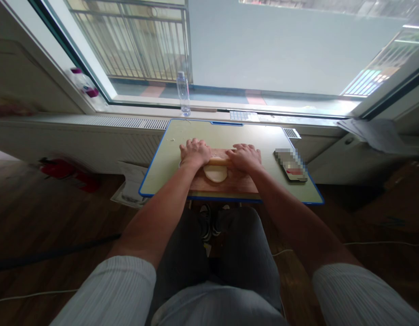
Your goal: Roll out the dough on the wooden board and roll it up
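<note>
Dough, a pale, smooth, flattened piece with a rounded near edge (215, 174), lay on a reddish-brown rectangular wooden board (240, 183), just below a light-coloured wooden rolling pin (219, 161) whose length ran crosswise over the board. The left hand (196, 153) lay palm-down over the pin's left end and the right hand (245, 157) over its right end, a stretch of bare wood showing between them. Both had their fingers reaching forward over the pin; whether they were closed around it underneath, I could not tell.

The board rested near the front of a pale yellow-green tabletop with a blue rim (167, 158), small whitish crumbs (172, 140) lying toward its far left. A dark, flat, rectangular object (291, 165) — its surface blurred into blocks — lay near the right edge, well apart from the right hand. Beyond the table, a clear plastic bottle with a pale cap (184, 93) stood upright on the windowsill.
</note>
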Available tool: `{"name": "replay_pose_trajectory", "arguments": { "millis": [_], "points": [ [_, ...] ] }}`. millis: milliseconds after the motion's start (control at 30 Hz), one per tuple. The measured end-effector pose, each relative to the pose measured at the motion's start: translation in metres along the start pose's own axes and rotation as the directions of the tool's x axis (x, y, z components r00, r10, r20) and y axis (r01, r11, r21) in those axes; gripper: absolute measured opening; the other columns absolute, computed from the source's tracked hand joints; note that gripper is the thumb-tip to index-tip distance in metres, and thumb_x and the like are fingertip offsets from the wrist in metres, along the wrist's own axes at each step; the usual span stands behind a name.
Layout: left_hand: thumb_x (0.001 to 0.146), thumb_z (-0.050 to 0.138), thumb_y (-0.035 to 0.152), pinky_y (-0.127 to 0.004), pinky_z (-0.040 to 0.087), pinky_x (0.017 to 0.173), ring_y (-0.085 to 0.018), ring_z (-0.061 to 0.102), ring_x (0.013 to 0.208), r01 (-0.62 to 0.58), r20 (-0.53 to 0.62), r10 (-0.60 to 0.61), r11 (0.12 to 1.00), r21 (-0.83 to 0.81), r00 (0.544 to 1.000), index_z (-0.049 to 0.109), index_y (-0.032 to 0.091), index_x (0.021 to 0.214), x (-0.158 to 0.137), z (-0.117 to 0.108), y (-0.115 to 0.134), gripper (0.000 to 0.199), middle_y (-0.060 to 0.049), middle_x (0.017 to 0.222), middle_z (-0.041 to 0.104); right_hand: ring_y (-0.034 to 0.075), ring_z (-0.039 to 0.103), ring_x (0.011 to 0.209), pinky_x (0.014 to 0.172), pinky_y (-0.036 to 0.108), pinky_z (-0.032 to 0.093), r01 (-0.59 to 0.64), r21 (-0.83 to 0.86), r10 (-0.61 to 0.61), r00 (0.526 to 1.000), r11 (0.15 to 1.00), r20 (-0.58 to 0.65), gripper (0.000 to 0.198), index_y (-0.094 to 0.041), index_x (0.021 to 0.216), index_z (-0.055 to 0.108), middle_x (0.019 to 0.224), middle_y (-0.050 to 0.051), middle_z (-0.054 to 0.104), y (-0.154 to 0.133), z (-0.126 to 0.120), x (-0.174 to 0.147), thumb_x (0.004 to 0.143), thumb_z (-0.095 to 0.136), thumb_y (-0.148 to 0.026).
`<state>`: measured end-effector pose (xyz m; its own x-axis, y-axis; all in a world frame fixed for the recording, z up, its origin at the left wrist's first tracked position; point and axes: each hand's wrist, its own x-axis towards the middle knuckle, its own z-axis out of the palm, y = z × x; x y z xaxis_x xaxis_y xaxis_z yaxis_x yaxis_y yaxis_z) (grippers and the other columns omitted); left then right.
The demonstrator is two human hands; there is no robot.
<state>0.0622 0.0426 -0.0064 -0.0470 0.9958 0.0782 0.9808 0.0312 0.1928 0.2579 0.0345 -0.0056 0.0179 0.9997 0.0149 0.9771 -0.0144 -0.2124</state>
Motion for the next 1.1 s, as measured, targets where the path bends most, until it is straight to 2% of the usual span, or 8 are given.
{"name": "replay_pose_trajectory", "arguments": {
  "millis": [400, 700, 933, 1100],
  "points": [
    [0.102, 0.033, 0.042, -0.060, 0.042, 0.114, -0.037, 0.056, 0.137, -0.001, 0.002, 0.001, 1.000, -0.002, 1.000, 0.074, 0.027, 0.132, -0.013, -0.003, 0.000, 0.053, -0.015, 0.149, 0.067, 0.039, 0.053, 0.139, 0.116, 0.057, 0.039, 0.018, -0.045, -0.018, 1.000, 0.999, -0.001, 0.058, -0.027, 0.143, 0.070, 0.154, 0.013, 0.065, 0.000, 0.000, -0.013, 0.105, 0.041, -0.059],
    [0.103, 0.034, 0.039, -0.061, 0.040, 0.115, -0.038, 0.057, 0.138, -0.006, -0.035, 0.004, 0.999, -0.038, 0.999, 0.072, 0.028, 0.133, -0.025, -0.001, -0.002, 0.050, -0.015, 0.149, 0.068, 0.038, 0.053, 0.138, 0.118, 0.058, 0.037, 0.033, -0.053, -0.036, 0.998, 0.998, -0.056, 0.061, -0.026, 0.154, 0.062, 0.156, 0.013, 0.064, 0.000, 0.003, -0.025, 0.106, 0.041, -0.057],
    [0.103, 0.036, 0.037, -0.058, 0.039, 0.115, -0.037, 0.059, 0.137, -0.001, -0.064, -0.002, 0.999, -0.047, 0.998, 0.074, 0.029, 0.132, -0.039, -0.001, -0.001, 0.048, -0.014, 0.147, 0.070, 0.038, 0.052, 0.140, 0.118, 0.058, 0.038, 0.077, -0.112, -0.089, 0.991, 0.991, -0.100, 0.059, -0.025, 0.152, 0.063, 0.156, 0.013, 0.063, 0.001, 0.006, -0.038, 0.108, 0.038, -0.056],
    [0.105, 0.034, 0.036, -0.057, 0.039, 0.115, -0.035, 0.061, 0.134, 0.002, -0.112, -0.007, 0.999, -0.041, 0.994, 0.075, 0.027, 0.129, -0.051, -0.002, 0.001, 0.048, -0.013, 0.144, 0.072, 0.038, 0.051, 0.140, 0.120, 0.060, 0.034, 0.065, -0.092, -0.077, 0.989, 0.994, -0.127, 0.060, -0.023, 0.148, 0.066, 0.152, 0.014, 0.066, 0.001, 0.009, -0.047, 0.109, 0.037, -0.058]
  ]
}}
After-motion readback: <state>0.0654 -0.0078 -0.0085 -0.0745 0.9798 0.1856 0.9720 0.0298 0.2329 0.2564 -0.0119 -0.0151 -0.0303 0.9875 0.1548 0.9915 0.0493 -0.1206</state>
